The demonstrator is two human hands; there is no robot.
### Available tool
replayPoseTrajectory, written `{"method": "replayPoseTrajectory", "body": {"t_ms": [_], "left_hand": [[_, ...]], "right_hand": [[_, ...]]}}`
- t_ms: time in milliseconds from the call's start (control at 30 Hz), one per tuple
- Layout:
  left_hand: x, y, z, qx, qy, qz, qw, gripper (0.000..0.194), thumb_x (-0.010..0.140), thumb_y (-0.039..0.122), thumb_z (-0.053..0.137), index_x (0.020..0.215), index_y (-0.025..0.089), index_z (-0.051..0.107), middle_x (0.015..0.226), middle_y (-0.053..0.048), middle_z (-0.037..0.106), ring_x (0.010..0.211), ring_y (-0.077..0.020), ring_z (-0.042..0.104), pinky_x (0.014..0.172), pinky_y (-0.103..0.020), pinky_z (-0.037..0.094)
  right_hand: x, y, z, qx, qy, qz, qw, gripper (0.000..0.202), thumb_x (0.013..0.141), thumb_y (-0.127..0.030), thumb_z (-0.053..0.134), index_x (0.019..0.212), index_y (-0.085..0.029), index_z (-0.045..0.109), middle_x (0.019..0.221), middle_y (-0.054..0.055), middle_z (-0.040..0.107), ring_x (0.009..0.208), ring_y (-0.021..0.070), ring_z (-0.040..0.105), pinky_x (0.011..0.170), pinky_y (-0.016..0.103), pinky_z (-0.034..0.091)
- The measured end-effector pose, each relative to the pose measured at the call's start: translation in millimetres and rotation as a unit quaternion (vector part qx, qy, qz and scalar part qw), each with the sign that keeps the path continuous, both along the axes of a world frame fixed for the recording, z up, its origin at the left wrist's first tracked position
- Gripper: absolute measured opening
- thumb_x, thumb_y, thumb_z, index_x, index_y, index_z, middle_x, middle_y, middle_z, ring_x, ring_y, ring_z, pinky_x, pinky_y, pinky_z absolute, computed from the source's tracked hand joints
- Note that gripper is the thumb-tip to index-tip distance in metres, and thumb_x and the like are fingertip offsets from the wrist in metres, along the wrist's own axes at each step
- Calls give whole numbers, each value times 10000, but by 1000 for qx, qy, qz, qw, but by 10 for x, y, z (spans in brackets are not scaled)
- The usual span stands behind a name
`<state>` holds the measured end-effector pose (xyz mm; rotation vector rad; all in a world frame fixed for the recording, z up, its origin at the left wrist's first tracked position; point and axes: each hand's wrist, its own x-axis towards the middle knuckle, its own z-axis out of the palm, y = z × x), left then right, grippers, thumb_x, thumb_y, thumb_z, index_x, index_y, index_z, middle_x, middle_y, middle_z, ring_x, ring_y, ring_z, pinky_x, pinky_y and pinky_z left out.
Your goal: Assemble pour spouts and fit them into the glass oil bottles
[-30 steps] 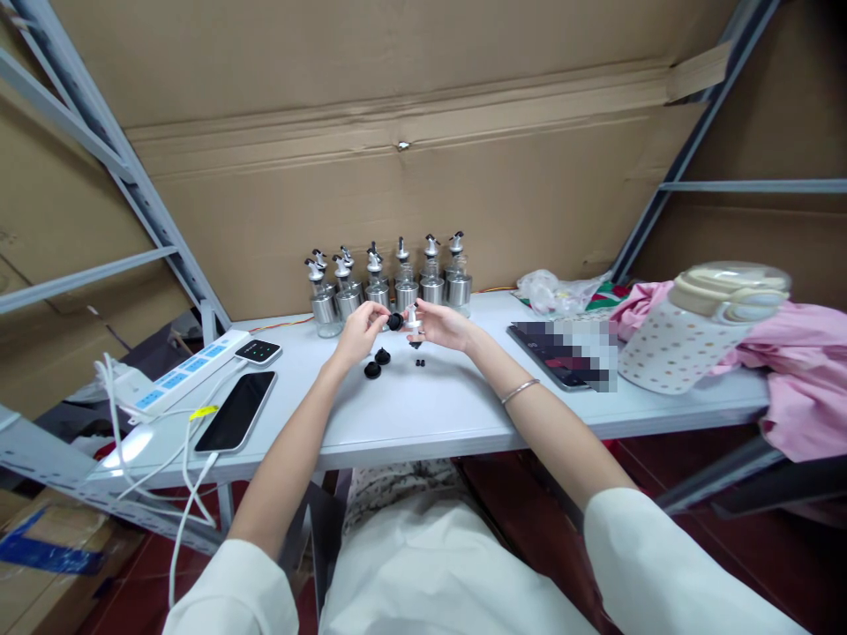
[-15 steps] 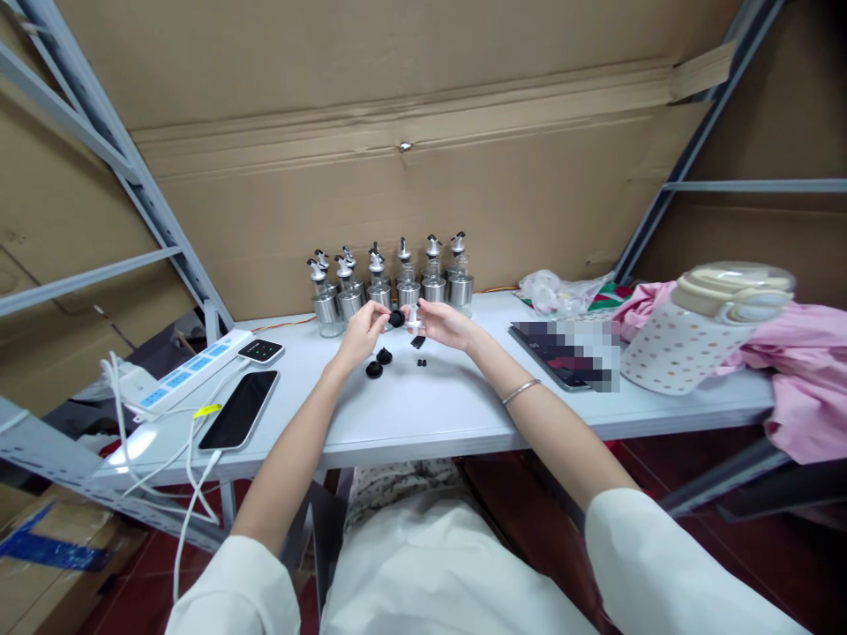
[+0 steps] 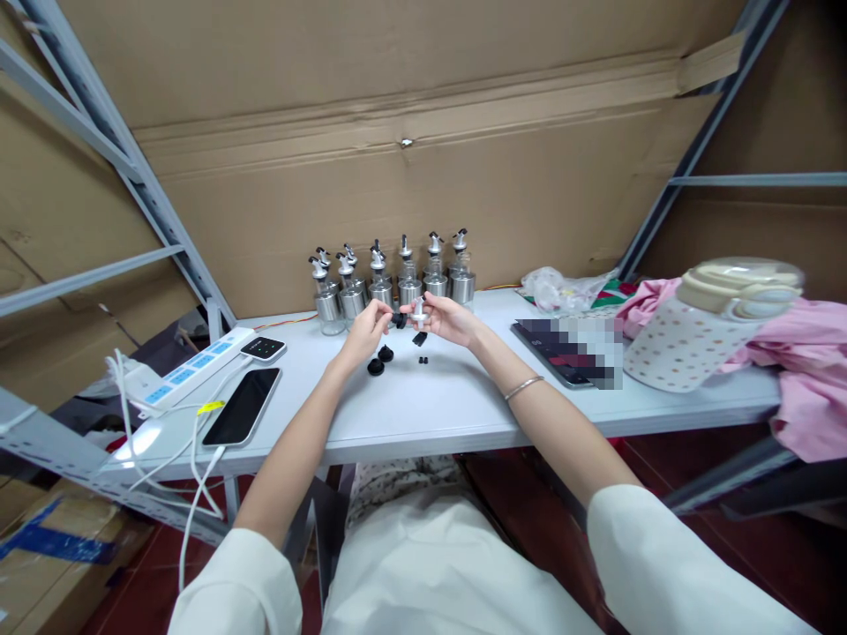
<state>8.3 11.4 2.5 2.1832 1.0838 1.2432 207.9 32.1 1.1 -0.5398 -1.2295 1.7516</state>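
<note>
My left hand (image 3: 368, 330) pinches a black ribbed stopper (image 3: 398, 321) over the table. Beside it, my right hand (image 3: 448, 318) has its fingers closed on a silver-white pourer spout (image 3: 419, 311), held about upright. The two parts are close together; whether they touch I cannot tell. Below my hands, two round black stoppers (image 3: 376, 366) lie on the table, left of a pair of tiny black pieces (image 3: 423, 360). Some small flat black pieces (image 3: 419, 338) lie just under my right hand. Behind stand several glass-and-steel oil bottles (image 3: 409, 287) with pourer tops.
A power strip (image 3: 191, 370), a small white device (image 3: 263, 350) and a phone (image 3: 242, 407) with white cables lie at left. To the right are a dark tablet (image 3: 552, 354), a plastic bag (image 3: 559, 289), a dotted cup (image 3: 701, 339) and pink cloth (image 3: 804, 379). Cardboard (image 3: 397, 194) backs the table.
The black stopper in my left hand has turned, now showing more of its side. My right hand has raised the pourer spout slightly. The loose pieces lie as before.
</note>
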Motion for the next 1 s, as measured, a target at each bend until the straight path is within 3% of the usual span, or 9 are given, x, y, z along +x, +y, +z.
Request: {"method": "replayPoseTrajectory", "body": {"t_ms": [200,333,533,700,1000], "left_hand": [[-4,-67,45,49,47,-49,997,238,854,189,468,1046,177,609,995,-48,630,669,-100,579,673,-237,455],[-12,-77,52,62,49,-63,995,248,838,193,511,1034,183,663,974,-55,645,706,-110,600,679,-237,474],[20,-48,14,61,24,-23,998,135,783,189,615,911,168,652,904,-38,673,686,-118,601,688,-249,489],[44,-50,-1,78,19,5,997,111,797,198,609,903,168,623,901,-35,674,730,-131,600,732,-263,486],[59,-67,12,97,6,11,995,112,803,213,604,908,176,612,934,-45,669,784,-147,600,755,-279,484]], "right_hand": [[47,23,28,-35,-6,-31,999,327,953,-318,421,806,-146,656,849,75,746,636,118,668,661,244,536],[65,35,32,-24,-3,-33,999,288,937,-329,461,821,-152,655,858,69,743,632,117,656,672,253,532],[47,6,34,-14,22,-28,999,264,921,-339,477,821,-171,655,914,55,721,740,129,640,696,265,507],[34,27,24,-36,80,-43,995,193,886,-306,529,776,-193,641,789,-1,675,661,102,576,600,224,453],[14,75,4,-58,117,-55,990,222,900,-327,518,743,-193,600,691,4,640,672,132,589,690,272,473]]}}
